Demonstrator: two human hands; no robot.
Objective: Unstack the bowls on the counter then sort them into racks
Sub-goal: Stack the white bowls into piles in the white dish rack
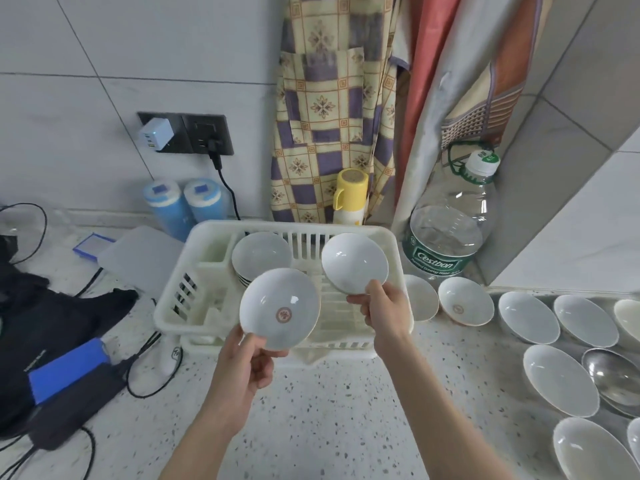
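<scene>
Left fingers [258,344] are pinching the rim of a white ceramic bowl with a red crest [280,308]; right fingers [372,289] are gripping a plain white bowl [355,262], both hovering over the cream plastic dish rack [180,308]. I'd tilt each upright behind the stacked bowls [261,256] beyond the fingertips. More bowls [465,304] are waiting rightward on the speckled surface [329,410].

- I am looking down at a speckled terrazzo counter [329,410].
- A white dish rack [398,251] is sitting on it near the wall.
- White bowls [465,301] are lying singly to the right of the rack.
- A clear water jug [450,223] is standing behind them.
- Two blue canisters [187,206] and a yellow flask [349,199] are standing against the wall.
- Black cloth [52,313], cables [145,382] and a blue power bank [65,372] are lying on the left.
</scene>
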